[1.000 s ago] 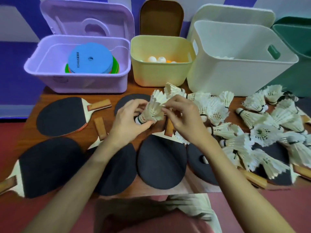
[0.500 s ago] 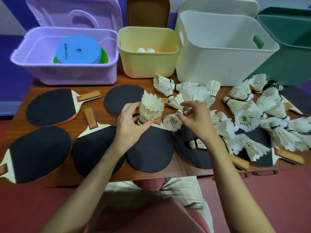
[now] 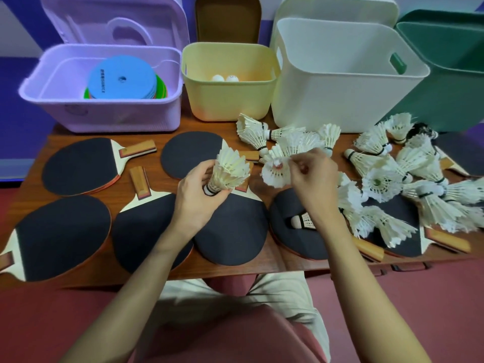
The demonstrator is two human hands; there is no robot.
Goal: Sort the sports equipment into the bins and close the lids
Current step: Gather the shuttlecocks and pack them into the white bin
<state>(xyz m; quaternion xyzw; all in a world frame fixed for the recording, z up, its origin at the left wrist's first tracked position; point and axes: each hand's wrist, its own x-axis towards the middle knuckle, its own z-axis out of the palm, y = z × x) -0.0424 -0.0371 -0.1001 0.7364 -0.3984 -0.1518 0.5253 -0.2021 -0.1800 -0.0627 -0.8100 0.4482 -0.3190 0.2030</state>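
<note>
My left hand (image 3: 200,191) grips a nested stack of white shuttlecocks (image 3: 230,170) by its cork end, feathers pointing up. My right hand (image 3: 311,176) pinches another single shuttlecock (image 3: 275,174) by its feathers, just right of the stack. Many loose shuttlecocks (image 3: 408,179) lie over the right half of the wooden table (image 3: 78,132). Several black table tennis paddles (image 3: 78,166) lie across its left and middle. Four open bins stand at the back: purple (image 3: 104,113) with coloured discs, yellow (image 3: 230,103) with white balls, white (image 3: 340,100) and green (image 3: 450,95).
Each bin's lid leans upright behind it: purple lid (image 3: 115,22), brown lid (image 3: 227,19), white lid (image 3: 337,9). One shuttlecock (image 3: 301,221) lies on a paddle under my right wrist. My lap is below the table's front edge; the floor is red.
My right hand left the stack, reached right into the loose pile and lifted a single shuttlecock. My left hand keeps the stack and has tilted it upright.
</note>
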